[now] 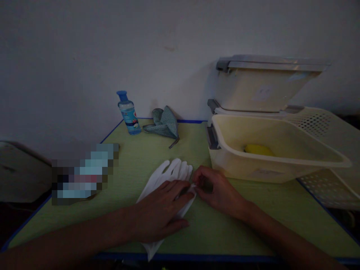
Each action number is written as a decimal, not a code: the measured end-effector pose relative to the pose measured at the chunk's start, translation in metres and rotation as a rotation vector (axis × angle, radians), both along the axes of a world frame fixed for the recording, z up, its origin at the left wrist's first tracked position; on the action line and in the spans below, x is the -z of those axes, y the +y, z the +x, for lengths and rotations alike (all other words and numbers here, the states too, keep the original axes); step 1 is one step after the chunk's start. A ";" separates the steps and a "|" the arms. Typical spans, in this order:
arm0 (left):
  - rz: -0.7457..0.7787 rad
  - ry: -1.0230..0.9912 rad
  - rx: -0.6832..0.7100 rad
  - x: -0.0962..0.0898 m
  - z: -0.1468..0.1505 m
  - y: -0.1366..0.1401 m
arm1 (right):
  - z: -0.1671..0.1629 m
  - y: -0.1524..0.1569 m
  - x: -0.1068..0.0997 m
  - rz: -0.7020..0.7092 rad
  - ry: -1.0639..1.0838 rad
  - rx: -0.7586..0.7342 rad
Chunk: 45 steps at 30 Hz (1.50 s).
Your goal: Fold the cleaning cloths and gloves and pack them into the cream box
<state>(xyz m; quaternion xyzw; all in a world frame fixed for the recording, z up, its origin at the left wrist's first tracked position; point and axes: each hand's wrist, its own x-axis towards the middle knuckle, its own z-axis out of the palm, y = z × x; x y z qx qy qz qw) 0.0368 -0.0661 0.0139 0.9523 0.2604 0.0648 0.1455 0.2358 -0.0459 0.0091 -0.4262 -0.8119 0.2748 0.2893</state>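
Observation:
White cloth gloves (176, 168) lie flat at the front middle of the table, fingers pointing away from me; whether there is one or a stacked pair I cannot tell. My left hand (163, 208) rests palm down across them, its fingers stretched out and slightly apart. At their right edge, my right hand (212, 187) pinches a bit of the white fabric, a glove's thumb by its look, between thumb and forefinger. The cuff end hangs towards the table's front edge, partly hidden under my left hand and wrist.
On the right stands a cream plastic bin (247, 168) with its lid (253, 90) raised and a yellow item (258, 150) inside. A blue bottle (131, 118) and a folded grey-green cloth item (164, 125) stand at the back. A pixelated object (87, 172) lies left. A perforated white basket (332, 123) is beyond the bin.

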 end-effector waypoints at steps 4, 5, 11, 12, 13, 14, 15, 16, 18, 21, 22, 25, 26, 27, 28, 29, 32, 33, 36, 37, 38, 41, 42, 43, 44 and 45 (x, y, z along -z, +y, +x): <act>-0.006 0.004 -0.001 0.000 -0.001 -0.002 | -0.001 0.001 0.002 -0.008 -0.004 0.036; -0.004 0.006 0.000 0.000 -0.001 -0.002 | -0.001 0.001 0.002 -0.013 -0.014 0.038; -0.015 0.061 -0.001 -0.004 0.001 -0.003 | -0.003 0.005 0.002 -0.030 -0.059 0.021; -0.016 0.079 0.006 -0.005 0.001 -0.003 | -0.003 0.005 0.002 -0.024 -0.064 0.006; -0.015 0.097 0.016 -0.006 0.001 -0.003 | -0.002 0.006 0.001 -0.014 -0.068 -0.011; -0.015 0.115 0.029 -0.007 0.000 -0.003 | -0.002 0.007 0.001 -0.003 -0.070 -0.027; -0.017 0.132 0.044 -0.007 -0.001 -0.003 | -0.001 0.007 0.000 0.005 -0.071 -0.044; -0.020 0.146 0.061 -0.007 -0.002 -0.003 | 0.000 0.007 -0.001 0.012 -0.069 -0.060; -0.028 0.158 0.097 -0.006 -0.004 -0.003 | 0.002 0.008 -0.003 0.020 -0.057 -0.063; -0.031 0.117 0.164 -0.004 -0.007 -0.003 | 0.003 0.010 -0.004 0.059 -0.013 0.025; -0.029 0.092 0.186 -0.004 -0.007 -0.003 | 0.002 0.011 -0.003 0.082 -0.005 0.061; -0.025 0.052 0.218 -0.004 -0.008 -0.004 | 0.000 0.013 0.002 0.142 -0.058 0.118; -0.026 0.051 0.218 -0.005 -0.007 -0.004 | -0.002 0.013 0.004 0.152 -0.096 0.123; -0.029 0.051 0.219 -0.005 -0.007 -0.004 | -0.004 0.014 0.006 0.157 -0.135 0.126; -0.032 0.052 0.220 -0.005 -0.007 -0.004 | -0.006 0.014 0.007 0.158 -0.169 0.129; -0.036 0.051 0.222 -0.006 -0.007 -0.004 | -0.008 0.013 0.009 0.157 -0.198 0.134; -0.039 0.043 0.225 -0.005 -0.006 -0.004 | -0.012 0.013 0.011 0.150 -0.243 0.150; -0.040 0.042 0.226 -0.005 -0.006 -0.004 | -0.013 0.013 0.012 0.149 -0.242 0.154; -0.046 0.049 0.223 -0.005 -0.006 -0.005 | -0.014 0.014 0.012 0.156 -0.176 0.160; -0.048 0.050 0.214 -0.005 -0.006 -0.005 | -0.013 0.015 0.012 0.159 -0.138 0.161; -0.051 0.047 0.198 -0.005 -0.006 -0.005 | -0.013 0.015 0.011 0.163 -0.097 0.160; -0.058 -0.012 0.133 -0.002 -0.008 -0.006 | -0.011 0.014 0.008 0.180 -0.007 0.163; -0.060 -0.048 0.109 0.000 -0.009 -0.007 | -0.011 0.013 0.007 0.188 0.003 0.168; -0.060 -0.086 0.085 0.003 -0.009 -0.007 | -0.010 0.012 0.006 0.194 0.000 0.177; -0.057 -0.127 0.055 0.005 -0.010 -0.008 | -0.009 0.011 0.005 0.198 -0.015 0.184; -0.052 -0.159 0.023 0.008 -0.010 -0.008 | -0.008 0.010 0.005 0.197 -0.040 0.186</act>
